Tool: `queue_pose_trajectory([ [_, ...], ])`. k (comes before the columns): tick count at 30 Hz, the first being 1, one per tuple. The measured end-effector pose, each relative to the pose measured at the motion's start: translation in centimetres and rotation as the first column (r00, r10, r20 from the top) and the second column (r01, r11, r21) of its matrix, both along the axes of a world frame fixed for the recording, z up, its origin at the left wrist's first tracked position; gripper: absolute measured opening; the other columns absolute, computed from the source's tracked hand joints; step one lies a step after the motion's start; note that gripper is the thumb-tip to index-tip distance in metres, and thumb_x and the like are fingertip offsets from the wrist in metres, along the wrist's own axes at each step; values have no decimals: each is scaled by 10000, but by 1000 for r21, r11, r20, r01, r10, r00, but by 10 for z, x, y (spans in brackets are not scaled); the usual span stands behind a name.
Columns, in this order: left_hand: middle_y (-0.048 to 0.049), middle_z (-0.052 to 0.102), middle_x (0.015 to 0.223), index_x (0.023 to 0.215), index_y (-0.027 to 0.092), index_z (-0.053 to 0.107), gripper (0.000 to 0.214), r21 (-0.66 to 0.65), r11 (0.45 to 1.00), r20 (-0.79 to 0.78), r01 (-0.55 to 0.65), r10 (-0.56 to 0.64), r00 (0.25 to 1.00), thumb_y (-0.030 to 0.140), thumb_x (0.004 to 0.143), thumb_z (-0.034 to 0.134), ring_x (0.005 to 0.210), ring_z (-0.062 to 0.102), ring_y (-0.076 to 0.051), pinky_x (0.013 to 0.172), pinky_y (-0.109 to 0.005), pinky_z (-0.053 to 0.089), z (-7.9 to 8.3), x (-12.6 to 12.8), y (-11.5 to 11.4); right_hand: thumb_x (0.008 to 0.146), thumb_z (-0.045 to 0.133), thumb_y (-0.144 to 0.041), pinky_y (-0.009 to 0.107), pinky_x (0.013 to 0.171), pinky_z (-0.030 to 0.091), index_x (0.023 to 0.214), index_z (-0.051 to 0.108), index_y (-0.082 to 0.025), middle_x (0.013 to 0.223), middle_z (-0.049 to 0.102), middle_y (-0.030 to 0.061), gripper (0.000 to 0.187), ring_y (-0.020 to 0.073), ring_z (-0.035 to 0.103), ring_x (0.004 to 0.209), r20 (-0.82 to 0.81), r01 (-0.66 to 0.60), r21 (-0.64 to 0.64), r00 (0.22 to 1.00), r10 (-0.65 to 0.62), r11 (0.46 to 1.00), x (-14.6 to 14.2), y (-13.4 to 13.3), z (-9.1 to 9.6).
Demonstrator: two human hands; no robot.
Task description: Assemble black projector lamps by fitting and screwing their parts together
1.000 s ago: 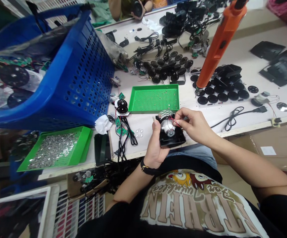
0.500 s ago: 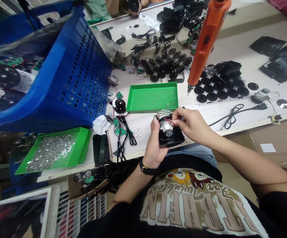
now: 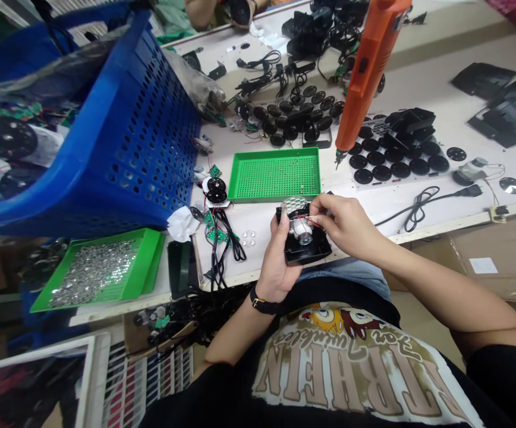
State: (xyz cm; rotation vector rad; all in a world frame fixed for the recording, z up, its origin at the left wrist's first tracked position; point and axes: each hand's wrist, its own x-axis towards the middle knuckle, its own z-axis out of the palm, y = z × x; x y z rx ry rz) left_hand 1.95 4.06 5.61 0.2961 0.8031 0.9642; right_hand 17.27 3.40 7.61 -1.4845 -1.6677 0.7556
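Observation:
My left hand [image 3: 279, 261] is wrapped round a black plastic housing [image 3: 308, 252], held tilted over the table's front edge. Its thumb lies along the upper left rim. Inside the housing sits a whitish part with a clear round end [image 3: 304, 238], and a silvery patterned piece [image 3: 294, 205] shows at the top. My right hand [image 3: 339, 221] pinches thin red and white wires [image 3: 312, 220] at the housing's upper right. The fingertips partly hide the wires' ends.
An orange electric screwdriver [image 3: 365, 77] hangs point down beyond my right hand. A green tray [image 3: 274, 199] with small screws lies ahead. To the left are a blue basket [image 3: 151, 119] and a green tray of metal bits [image 3: 151, 261]. Black discs [image 3: 387, 171] and a cable [image 3: 427, 208] lie right.
My left thumb has shifted slightly right, over the housing's rim. The screwdriver has swung slightly left. My right hand stays at the wires.

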Motion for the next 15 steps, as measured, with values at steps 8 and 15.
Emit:
queue_pose_trajectory([
  [8, -75, 751, 1259, 1283, 228, 643, 384, 12, 1000, 14, -1, 1, 1000, 457, 976, 679, 1270, 681, -252, 1118, -406, 509, 2, 2, 0, 865, 556, -101, 278, 704, 379, 793, 549, -214, 764, 631, 4, 135, 147, 520, 693, -42, 30, 8, 999, -30, 1000, -2, -1, -1],
  [15, -68, 767, 1194, 1269, 223, 641, 337, -1, 1000, 1, -8, 8, 1000, 436, 1009, 633, 1247, 690, -249, 1104, -407, 518, 3, 2, 0, 858, 565, -86, 284, 709, 368, 796, 548, -209, 759, 628, 3, 139, 147, 515, 697, -17, 16, -9, 1000, -17, 1000, -2, -1, -1],
])
